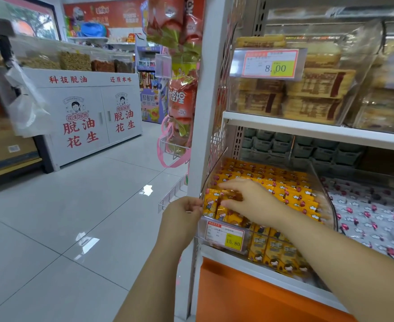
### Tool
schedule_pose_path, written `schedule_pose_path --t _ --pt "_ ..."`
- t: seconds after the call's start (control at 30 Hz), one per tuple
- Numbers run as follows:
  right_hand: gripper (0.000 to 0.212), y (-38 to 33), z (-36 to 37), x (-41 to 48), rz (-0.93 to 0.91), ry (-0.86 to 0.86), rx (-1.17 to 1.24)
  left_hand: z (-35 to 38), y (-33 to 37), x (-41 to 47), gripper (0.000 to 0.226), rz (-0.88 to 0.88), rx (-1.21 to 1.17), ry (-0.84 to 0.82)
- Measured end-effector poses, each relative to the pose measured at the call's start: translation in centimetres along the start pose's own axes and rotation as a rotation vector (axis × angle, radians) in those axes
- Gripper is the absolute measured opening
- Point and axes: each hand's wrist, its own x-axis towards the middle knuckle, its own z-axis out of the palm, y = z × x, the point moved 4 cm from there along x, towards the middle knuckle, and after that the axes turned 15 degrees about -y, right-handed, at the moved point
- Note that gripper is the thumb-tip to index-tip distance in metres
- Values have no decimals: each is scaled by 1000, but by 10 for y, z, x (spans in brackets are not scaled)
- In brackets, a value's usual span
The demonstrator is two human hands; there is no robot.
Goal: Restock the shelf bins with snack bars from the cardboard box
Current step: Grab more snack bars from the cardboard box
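Observation:
A clear plastic shelf bin (328,205) on the lower shelf is packed with yellow snack bars (291,196). My right hand (249,201) reaches into the bin from the front, its fingers spread flat over the front-left bars and pressing on them. My left hand (184,217) is at the bin's front-left corner, its fingers curled against the clear edge; how firmly it grips is hard to tell. A price tag reading 15.80 (225,235) hangs on the bin's front. The cardboard box is not in view.
To the right lies a bin of white-and-pink wrapped snacks (372,219). Above, a bin of brown-yellow packs (307,89) carries an 8.00 tag. Hanging red snack bags (179,89) flank the shelf post. A white peanut cabinet (91,117) stands across the tiled aisle.

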Motion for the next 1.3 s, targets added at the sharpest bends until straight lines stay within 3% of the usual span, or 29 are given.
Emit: schedule_pose_path --t 0.27,0.4,0.7,0.87,1.03,1.3 --pt "21 17 5 -101 17 186 145 30 24 -39 18 48 33 129" --pt "17 36 29 -160 58 213 287 79 36 -77 14 131 58 6" --pt "21 131 119 -293 323 258 432 229 -24 -161 15 48 102 -308" --pt "16 193 183 -335 531 88 487 277 -79 -187 15 -97 132 -461" --pt "39 245 245 -340 736 -83 603 292 -136 -195 17 -308 151 -489" --pt "61 286 328 -335 940 -104 850 303 -205 -200 22 -623 187 -605"
